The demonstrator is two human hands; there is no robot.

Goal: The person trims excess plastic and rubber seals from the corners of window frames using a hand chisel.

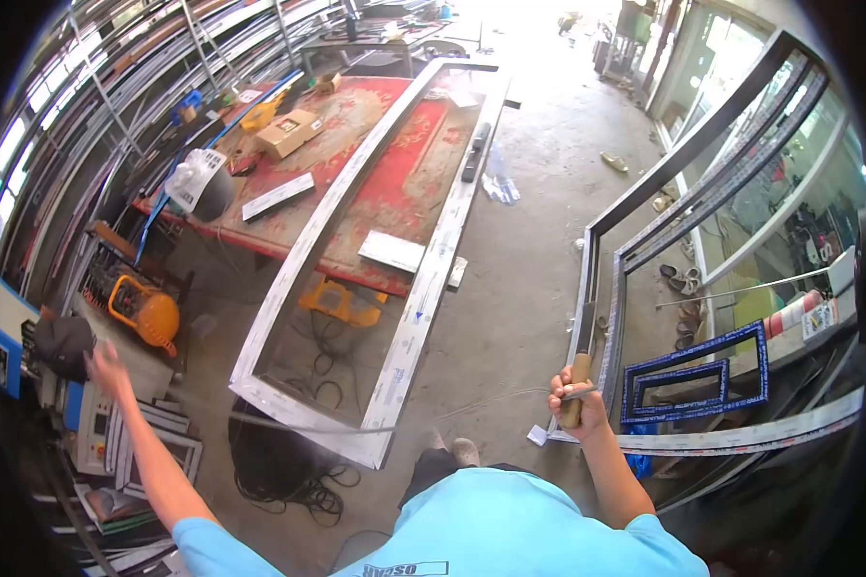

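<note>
My right hand [579,404] is closed around a wooden-handled tool [579,370], held upright beside a dark frame [606,226]; what kind of tool it is I cannot make out. Out to the left, my left hand [108,370] is stretched with its fingers apart, beside a black rounded item [64,347]. Whether they touch is unclear. Between my arms, a long white-wrapped rectangular frame [406,361] lies across a red-topped table [394,125] and juts over its near edge towards me. A black tool or handle [474,152] rests on the frame's right side.
Cardboard box [289,133], bucket [209,185] and short white profiles [391,250] are on the table. An orange compressor [146,310] stands left. Cables [308,486] lie on the floor below the frame. Small blue-taped frames [698,371] and glass panels lean at right; profile racks [115,106] line the left.
</note>
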